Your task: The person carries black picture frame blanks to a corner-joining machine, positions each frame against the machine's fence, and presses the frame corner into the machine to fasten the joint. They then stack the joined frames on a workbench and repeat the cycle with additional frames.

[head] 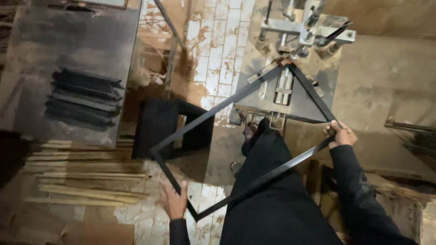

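Observation:
I hold a large black rectangular frame tilted like a diamond over my lap. My left hand grips its lower left side near the bottom corner. My right hand is closed on the right corner. The frame's top corner sits in a metal corner-joining machine on a dark work surface. My dark trousers and one foot show below the frame.
A stack of black frame strips lies on a grey table at the left. Pale wooden slats lie on the floor below it. A dark stool stands on the stained tiled floor. A bench surface runs along the right.

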Tool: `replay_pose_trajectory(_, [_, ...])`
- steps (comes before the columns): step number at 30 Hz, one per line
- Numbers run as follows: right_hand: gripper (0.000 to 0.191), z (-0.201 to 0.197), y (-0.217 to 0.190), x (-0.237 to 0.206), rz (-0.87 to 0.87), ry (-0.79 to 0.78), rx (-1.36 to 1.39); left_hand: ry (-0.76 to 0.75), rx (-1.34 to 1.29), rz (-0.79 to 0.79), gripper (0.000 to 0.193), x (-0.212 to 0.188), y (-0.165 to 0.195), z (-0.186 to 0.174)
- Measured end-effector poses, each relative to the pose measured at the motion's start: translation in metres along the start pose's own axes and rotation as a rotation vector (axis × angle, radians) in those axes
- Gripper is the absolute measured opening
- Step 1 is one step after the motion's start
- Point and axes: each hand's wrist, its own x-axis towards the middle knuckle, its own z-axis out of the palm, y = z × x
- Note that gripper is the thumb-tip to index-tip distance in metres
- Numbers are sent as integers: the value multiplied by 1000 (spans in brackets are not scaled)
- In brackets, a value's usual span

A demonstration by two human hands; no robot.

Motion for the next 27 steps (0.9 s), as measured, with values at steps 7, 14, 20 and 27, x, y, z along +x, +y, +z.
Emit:
replay_pose_trajectory(7, [8, -4, 3, 1, -3, 21, -19, -819, -818, -315, 61, -80, -56, 19])
replay_pose_trajectory(14, [87, 78, 37, -38, -1059, 318, -1090, -859, -1038, -375, 61, -91, -54, -8])
replay_pose_trajectory(20, [83, 257, 101, -102, -1333, -1036, -1341, -758, -1077, -348, 59, -97, -94, -57])
replay_pose_trajectory(27, [32, 295, 57, -119, -986, -1213, -997, -287, -600, 31, 49, -18, -149, -191])
